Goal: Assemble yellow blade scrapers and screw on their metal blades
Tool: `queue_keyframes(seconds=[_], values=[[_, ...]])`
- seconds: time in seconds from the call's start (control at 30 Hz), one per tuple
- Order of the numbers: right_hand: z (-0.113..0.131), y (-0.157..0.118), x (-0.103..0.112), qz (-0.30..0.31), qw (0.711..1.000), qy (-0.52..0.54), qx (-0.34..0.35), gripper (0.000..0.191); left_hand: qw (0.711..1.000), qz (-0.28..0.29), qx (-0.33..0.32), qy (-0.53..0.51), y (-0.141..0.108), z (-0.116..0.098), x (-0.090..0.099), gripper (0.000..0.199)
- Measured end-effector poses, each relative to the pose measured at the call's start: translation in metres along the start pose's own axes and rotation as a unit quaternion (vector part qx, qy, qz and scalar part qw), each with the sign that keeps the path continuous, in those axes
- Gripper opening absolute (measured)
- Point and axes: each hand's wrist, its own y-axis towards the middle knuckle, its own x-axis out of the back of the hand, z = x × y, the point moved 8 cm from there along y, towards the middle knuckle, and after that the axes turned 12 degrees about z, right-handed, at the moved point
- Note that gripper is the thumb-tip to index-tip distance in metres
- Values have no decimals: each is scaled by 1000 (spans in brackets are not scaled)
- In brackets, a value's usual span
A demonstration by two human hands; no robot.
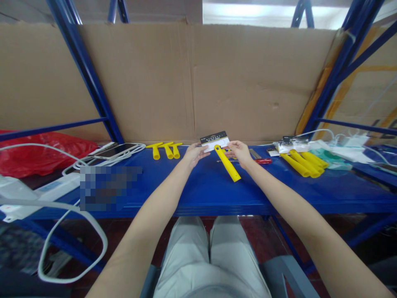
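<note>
Between my two hands a black-and-white printed card (213,140) is held up over the blue table. My left hand (194,154) grips the card's left edge, with thumb and fingers closed on it. At the right edge my right hand (239,152) pinches the same card. From the card's lower edge a long yellow plastic handle (228,164) slants down toward me, its upper end overlapping the card. How the handle and card are joined cannot be made out. Behind my right hand lies a red-handled screwdriver (263,161), its shaft partly hidden.
Three yellow T-shaped pieces (169,151) stand at the back left. Several yellow handles with cards (307,163) lie on the right. White cables, a power strip (58,188), a phone (115,150) and a red plastic bag (46,151) crowd the left. Cardboard (149,82) walls the back.
</note>
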Motion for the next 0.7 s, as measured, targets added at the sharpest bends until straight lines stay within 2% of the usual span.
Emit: queue_keyframes(seconds=[0.17, 0.3, 0.37, 0.7], values=[[-5, -4, -3, -6, 999, -13, -53, 20, 999, -37, -11, -19, 1, -1, 7, 46], [-14, -8, -27, 118, 987, -26, -109, 16, 997, -70, -13, -42, 2, 0, 15, 52], [-16, -10, -35, 160, 979, -39, -119, 14, 996, -80, -13, -43, 2, 1, 18, 50], [-17, -9, -37, 189, 973, -56, -123, 14, 995, -92, -15, -43, 3, 4, 21, 42]])
